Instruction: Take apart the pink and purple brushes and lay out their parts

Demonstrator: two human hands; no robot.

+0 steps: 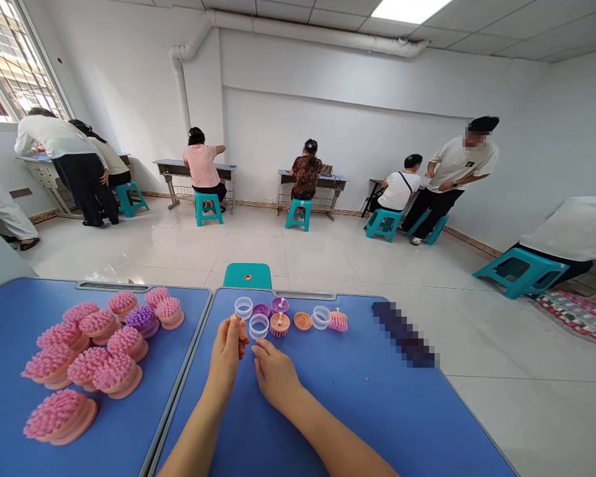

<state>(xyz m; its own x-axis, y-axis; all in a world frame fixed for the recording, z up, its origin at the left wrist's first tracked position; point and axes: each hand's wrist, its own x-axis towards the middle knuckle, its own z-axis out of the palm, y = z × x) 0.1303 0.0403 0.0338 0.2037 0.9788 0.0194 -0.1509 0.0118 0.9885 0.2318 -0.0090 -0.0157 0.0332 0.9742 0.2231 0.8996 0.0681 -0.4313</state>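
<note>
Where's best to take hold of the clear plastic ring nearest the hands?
Pinch the clear plastic ring by its outer rim from above, coming from the near side, by the right hand. It sits flat on the blue table, so its short wall stands free.

No words, numbers, brands or signs can be read anywhere, and the dark pixelated strip (403, 334) near the right edge of the blue desk (457, 404) stays unreadable.
</note>
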